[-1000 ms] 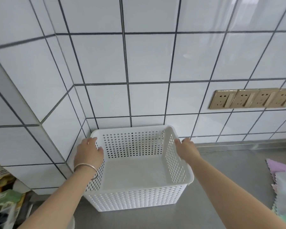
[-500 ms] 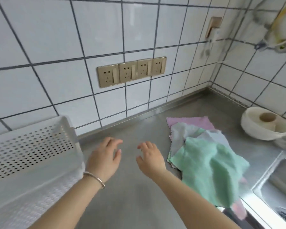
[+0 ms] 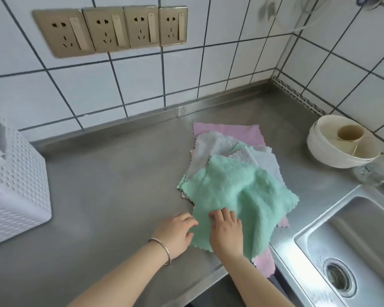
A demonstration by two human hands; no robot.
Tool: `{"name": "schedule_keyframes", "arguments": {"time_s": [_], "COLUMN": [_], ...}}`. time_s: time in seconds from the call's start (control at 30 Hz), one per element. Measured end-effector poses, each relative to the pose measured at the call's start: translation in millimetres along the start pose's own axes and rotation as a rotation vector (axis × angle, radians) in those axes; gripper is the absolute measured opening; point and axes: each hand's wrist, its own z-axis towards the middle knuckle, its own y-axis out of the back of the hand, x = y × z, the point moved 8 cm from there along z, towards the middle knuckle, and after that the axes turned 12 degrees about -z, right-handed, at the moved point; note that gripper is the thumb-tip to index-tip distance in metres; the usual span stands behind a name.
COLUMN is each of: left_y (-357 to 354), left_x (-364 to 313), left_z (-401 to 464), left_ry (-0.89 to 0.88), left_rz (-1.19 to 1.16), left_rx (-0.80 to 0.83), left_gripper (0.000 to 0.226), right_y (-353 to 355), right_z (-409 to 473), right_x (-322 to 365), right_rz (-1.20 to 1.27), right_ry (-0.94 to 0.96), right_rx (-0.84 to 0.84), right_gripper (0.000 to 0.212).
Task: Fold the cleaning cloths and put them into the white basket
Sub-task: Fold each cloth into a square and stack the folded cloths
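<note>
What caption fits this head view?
Left hand and right hand touch the green cloth topping a pile on the steel counter.

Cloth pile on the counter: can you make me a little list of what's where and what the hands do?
Top cloth: green cloth, unfolded, rumpled
Underneath: grey cloth, pink cloth
Pile place: steel counter, beside the sink
Left hand: touches the green cloth's left edge; grip unclear
Right hand: rests on the green cloth
White basket: far left, apart from the pile

One head-worn view — looking forward and steeply down, close over the steel counter (image 3: 111,196) toward the tiled wall (image 3: 142,85).
</note>
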Motion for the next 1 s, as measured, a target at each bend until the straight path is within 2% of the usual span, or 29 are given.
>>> {"name": "schedule_keyframes", "arguments": {"time_s": [0.13,0.27,0.4,0.47,0.53,0.6,0.7,0.83,0.9,0.97,1.0], "left_y": [-17,-30,-45,-48,-48,-33,-31,-28,-7,21,22], "left_x": [-5,-8,-13,-16,-17,-20,-11,-15,-18,-64,-64], "left_z": [-1,-6,-10,-9,-8,-5,-6,-27,-28,-75,-77], "left_ry": [0.003,-0.079,-0.294,-0.390,-0.430,-0.417,-0.205,-0.088,-0.057,-0.101,-0.093], "left_rz": [0.071,0.314,0.589,0.644,0.664,0.610,0.451,0.307,0.238,0.274,0.244], "left_rx": [0.062,0.062,-0.077,-0.166,-0.255,-0.394,-0.365,-0.490,-0.571,-0.759,-0.754], "left_gripper": [0.038,0.041,0.016,0.006,0.021,0.024,0.025,0.031,0.031,0.032,0.033], "right_y": [-7,-12,-22,-22,-24,-24,-22,-22,-9,48,47], "right_z": [-3,-16,-26,-26,-29,-26,-37,-48,-29,-42,-41], "right_x": [-1,-2,-3,-5,-5,-4,4,11,0,-35,-48], "right_rz": [0.036,0.010,0.030,0.058,0.072,0.114,0.063,-0.077,-0.079,-0.114,-0.115], "right_ry": [0.013,0.060,0.080,0.084,0.111,0.131,0.181,0.258,0.196,0.178,0.155], "right_rx": [-0.054,-0.153,-0.258,-0.318,-0.373,-0.372,-0.375,-0.276,-0.323,-0.342,-0.342], "right_gripper": [0.027,0.027,0.028,0.029,0.035,0.045,0.049,0.022,0.016,0.016,0.016]}}
